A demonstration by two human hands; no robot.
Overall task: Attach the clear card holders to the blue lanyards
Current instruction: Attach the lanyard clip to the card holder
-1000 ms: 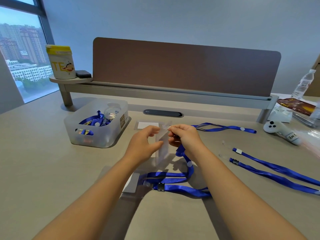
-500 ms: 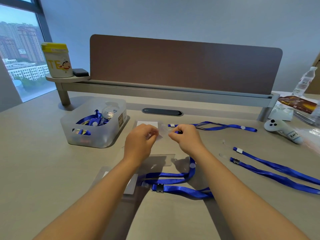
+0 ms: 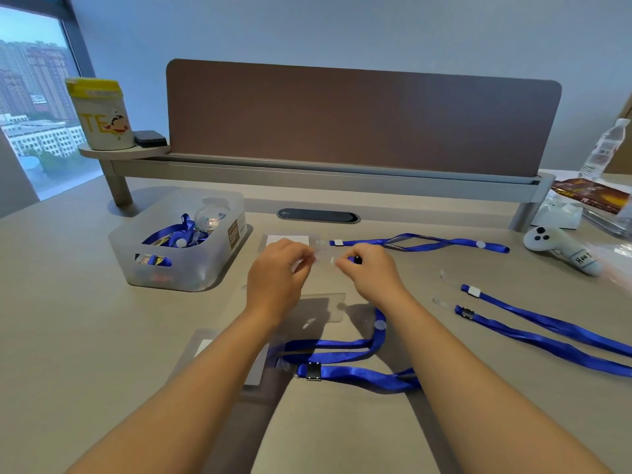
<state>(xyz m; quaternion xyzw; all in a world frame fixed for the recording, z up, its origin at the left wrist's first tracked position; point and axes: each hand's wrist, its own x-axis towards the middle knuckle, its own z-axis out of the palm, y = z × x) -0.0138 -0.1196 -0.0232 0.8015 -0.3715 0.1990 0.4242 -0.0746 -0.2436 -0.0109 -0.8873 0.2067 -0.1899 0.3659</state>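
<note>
My left hand (image 3: 277, 278) and my right hand (image 3: 372, 275) are raised over the desk with their fingertips close together. Between them they pinch a small clear strap at the top of a clear card holder (image 3: 318, 309), which shows as a faint flat rectangle below the hands. My right hand also grips the clip end of a blue lanyard (image 3: 342, 371). That lanyard runs down from the hand and loops on the desk between my forearms. A second card holder (image 3: 287, 240) with a white card lies just behind my hands. A third holder (image 3: 205, 347) lies partly under my left forearm.
A translucent bin (image 3: 178, 268) with more lanyards stands at the left. One blue lanyard (image 3: 417, 242) lies behind my hands and two lanyards (image 3: 547, 333) lie at the right. A white controller (image 3: 561, 248), a water bottle (image 3: 605, 148) and a brown divider panel (image 3: 359, 118) stand beyond.
The card holder has turned from upright to nearly flat. Both hands have shifted slightly away from me, and their fingertips have closed on the strap at the holder's top.
</note>
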